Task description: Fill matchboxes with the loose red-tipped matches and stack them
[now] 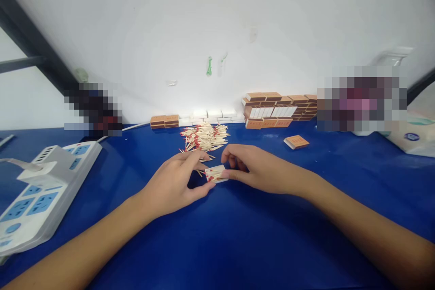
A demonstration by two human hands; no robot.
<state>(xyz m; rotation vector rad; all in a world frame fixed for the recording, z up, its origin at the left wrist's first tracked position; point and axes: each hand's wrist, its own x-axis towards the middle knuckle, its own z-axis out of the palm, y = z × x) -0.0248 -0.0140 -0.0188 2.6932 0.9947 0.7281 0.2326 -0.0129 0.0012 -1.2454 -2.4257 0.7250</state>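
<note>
A small white matchbox tray [216, 168] with red-tipped matches in it sits low over the blue table, between my two hands. My left hand [176, 181] grips its left end, the thumb along the near side and the fingers reaching round the far side. At the right end, the thumb of my right hand [246, 165] lies on the tray and its matches, the other fingers curled behind. Just beyond is a heap of loose matches [204, 137], some of them by my left fingertips. One closed orange matchbox [296, 142] lies apart to the right.
Along the wall stand white matchbox trays [214, 114], a short stack of brown matchboxes [164, 121] and a larger pile of matchboxes [272, 122]. A power strip [73, 176] with a plugged-in cable lies on the left. A tissue pack [413, 133] is at far right.
</note>
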